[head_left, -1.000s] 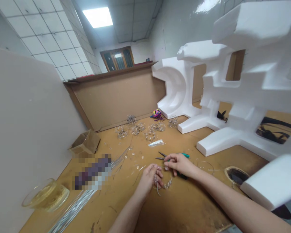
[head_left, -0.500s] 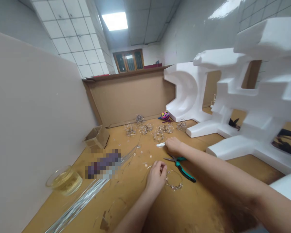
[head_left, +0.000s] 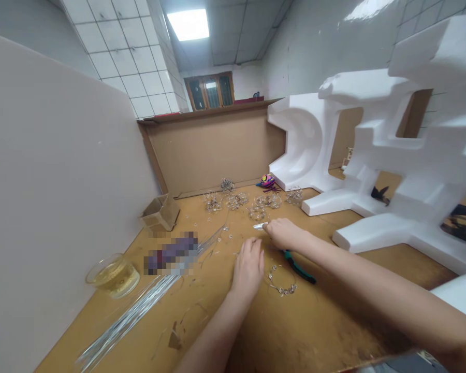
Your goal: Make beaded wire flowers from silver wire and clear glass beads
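Right hand pinched on short silver wires; left hand loosely closed, can't tell if holding. Beaded wire ring on desk, beside green-handled pliers. Risk: forearm sweeping loose beads.

the scene was brightly and evenly lit from a ceiling light near the top of the frame. a small window appeared far off. glare showed on the glossy wall. a soft shadow lay beneath the left hand on the table. wide-angle distortion bent straight lines near the frame edges. a pixelated patch obscured one area of the table; no motion blur was evident.
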`<state>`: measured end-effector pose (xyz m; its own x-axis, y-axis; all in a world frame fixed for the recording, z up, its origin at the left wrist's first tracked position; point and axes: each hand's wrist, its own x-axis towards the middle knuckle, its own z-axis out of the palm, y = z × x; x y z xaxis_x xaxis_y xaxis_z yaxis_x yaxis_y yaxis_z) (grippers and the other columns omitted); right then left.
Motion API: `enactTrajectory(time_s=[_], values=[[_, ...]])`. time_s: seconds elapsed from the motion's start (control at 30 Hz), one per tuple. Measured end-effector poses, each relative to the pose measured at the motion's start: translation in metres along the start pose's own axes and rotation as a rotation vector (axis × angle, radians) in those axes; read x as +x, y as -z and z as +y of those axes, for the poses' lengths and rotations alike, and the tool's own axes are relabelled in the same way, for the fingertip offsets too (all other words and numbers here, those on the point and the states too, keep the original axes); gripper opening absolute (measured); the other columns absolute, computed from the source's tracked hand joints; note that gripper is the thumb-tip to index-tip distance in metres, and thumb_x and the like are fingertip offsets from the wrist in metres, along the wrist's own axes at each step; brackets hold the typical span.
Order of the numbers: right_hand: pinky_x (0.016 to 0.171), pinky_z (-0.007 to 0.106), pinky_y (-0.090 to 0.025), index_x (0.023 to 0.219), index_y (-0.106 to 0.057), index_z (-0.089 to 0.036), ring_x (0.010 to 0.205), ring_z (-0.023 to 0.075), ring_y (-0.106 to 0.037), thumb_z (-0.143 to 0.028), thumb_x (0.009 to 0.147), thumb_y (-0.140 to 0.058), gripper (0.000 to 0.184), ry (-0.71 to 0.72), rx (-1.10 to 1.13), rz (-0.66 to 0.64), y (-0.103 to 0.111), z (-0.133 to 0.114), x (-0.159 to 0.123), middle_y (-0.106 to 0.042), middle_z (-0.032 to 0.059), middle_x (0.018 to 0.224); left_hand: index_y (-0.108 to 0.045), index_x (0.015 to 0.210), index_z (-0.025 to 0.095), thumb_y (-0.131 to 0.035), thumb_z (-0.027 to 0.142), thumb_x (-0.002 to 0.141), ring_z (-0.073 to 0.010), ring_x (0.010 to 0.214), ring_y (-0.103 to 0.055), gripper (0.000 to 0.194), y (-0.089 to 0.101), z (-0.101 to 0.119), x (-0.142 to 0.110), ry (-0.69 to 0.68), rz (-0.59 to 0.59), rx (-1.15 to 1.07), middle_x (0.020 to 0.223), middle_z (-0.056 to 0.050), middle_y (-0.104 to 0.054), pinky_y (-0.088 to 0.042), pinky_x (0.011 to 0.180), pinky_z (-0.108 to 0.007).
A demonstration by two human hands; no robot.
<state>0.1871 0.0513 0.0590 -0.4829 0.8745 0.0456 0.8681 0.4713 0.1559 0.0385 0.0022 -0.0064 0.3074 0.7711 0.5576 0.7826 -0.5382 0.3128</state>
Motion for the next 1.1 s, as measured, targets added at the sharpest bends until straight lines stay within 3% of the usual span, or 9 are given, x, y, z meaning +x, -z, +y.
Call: enactTrajectory(time_s=[0.07, 0.2, 0.3, 0.5, 0.67, 0.83, 0.97, 1.1], values=[[0.071, 0.030, -0.043, 0.094, -0.058, -0.012, 0.087, 0.0245, -0.060, -0.013, 0.080, -0.049, 0.017, 0.027, 0.035, 0.036, 0.001, -0.014, -0.014, -0.063, 0.0142, 0.089, -0.051, 0.108, 0.015, -0.037, 0.015, 0.085, -0.0222, 0.099, -0.048, 0.027, 0.001, 0.001, 0.000, -0.022, -0.029, 0.042, 0.106, -0.011, -0.053, -0.041, 0.086, -0.036], [0.065, 0.029, -0.042, 0.087, -0.059, -0.011, 0.079, 0.0239, -0.062, -0.007, 0.077, -0.044, 0.019, 0.027, 0.117, 0.067, -0.001, -0.030, -0.035, -0.063, 0.0143, 0.086, -0.059, 0.082, 0.015, -0.037, 0.012, 0.083, -0.0231, 0.085, -0.049, 0.022, -0.002, 0.004, -0.001, -0.011, -0.153, 0.038, 0.085, -0.010, -0.057, -0.041, 0.078, -0.037], [0.065, 0.029, -0.042, 0.085, -0.060, -0.011, 0.077, 0.0241, -0.062, -0.006, 0.076, -0.043, 0.020, 0.015, 0.212, 0.079, -0.005, -0.030, -0.044, -0.063, 0.0153, 0.085, -0.059, 0.073, 0.016, -0.037, 0.012, 0.083, -0.0223, 0.080, -0.050, 0.024, -0.004, 0.005, -0.002, 0.002, -0.181, -0.019, 0.078, -0.009, -0.057, -0.041, 0.075, -0.036], [0.072, 0.033, -0.042, 0.075, -0.060, -0.013, 0.083, 0.0250, -0.061, -0.016, 0.079, -0.048, 0.013, -0.023, 0.570, 0.069, -0.020, -0.016, -0.053, -0.064, 0.0136, 0.083, -0.061, 0.072, 0.017, -0.045, 0.021, 0.081, -0.0182, 0.071, -0.054, 0.019, 0.000, -0.001, 0.003, 0.055, -0.247, -0.282, 0.073, -0.006, -0.060, -0.042, 0.069, -0.031], [0.056, 0.025, -0.048, 0.083, -0.056, -0.013, 0.059, 0.0139, -0.063, -0.034, 0.081, -0.051, 0.022, -0.020, 1.076, -0.056, -0.037, -0.002, -0.049, -0.065, 0.0029, 0.064, -0.059, 0.074, 0.013, -0.046, 0.037, 0.080, -0.0103, 0.047, -0.049, 0.028, 0.004, -0.007, 0.011, 0.217, -0.346, -0.593, 0.059, -0.002, -0.059, -0.041, 0.046, -0.022], [0.055, 0.026, -0.052, 0.081, -0.054, -0.012, 0.056, 0.0114, -0.062, -0.050, 0.072, -0.058, 0.039, -0.030, 1.451, -0.093, -0.040, 0.003, -0.050, -0.062, 0.0013, 0.065, -0.060, 0.074, 0.012, -0.069, 0.036, 0.064, -0.0048, 0.047, -0.044, 0.028, 0.013, -0.002, 0.012, 0.634, -0.426, -1.220, 0.062, 0.000, -0.058, -0.038, 0.046, -0.017], [0.051, 0.025, -0.051, 0.074, -0.057, -0.012, 0.048, 0.0103, -0.059, -0.045, 0.061, -0.070, 0.038, -0.039, 1.668, -0.155, -0.038, 0.005, -0.052, -0.059, -0.0017, 0.057, -0.060, 0.073, 0.013, -0.070, 0.034, 0.063, -0.0037, 0.043, -0.040, 0.026, 0.013, 0.000, 0.011, 0.656, -0.457, -1.288, 0.059, 0.002, -0.056, -0.033, 0.042, -0.016], [0.050, 0.024, -0.051, 0.071, -0.058, -0.011, 0.048, 0.0107, -0.060, -0.037, 0.056, -0.075, 0.035, -0.078, 1.837, -0.205, -0.039, 0.006, -0.052, -0.062, -0.0007, 0.058, -0.058, 0.069, 0.013, -0.068, 0.036, 0.066, -0.0046, 0.042, -0.042, 0.025, 0.010, 0.002, 0.011, 0.619, -0.388, -1.192, 0.058, 0.002, -0.057, -0.036, 0.043, -0.018]])
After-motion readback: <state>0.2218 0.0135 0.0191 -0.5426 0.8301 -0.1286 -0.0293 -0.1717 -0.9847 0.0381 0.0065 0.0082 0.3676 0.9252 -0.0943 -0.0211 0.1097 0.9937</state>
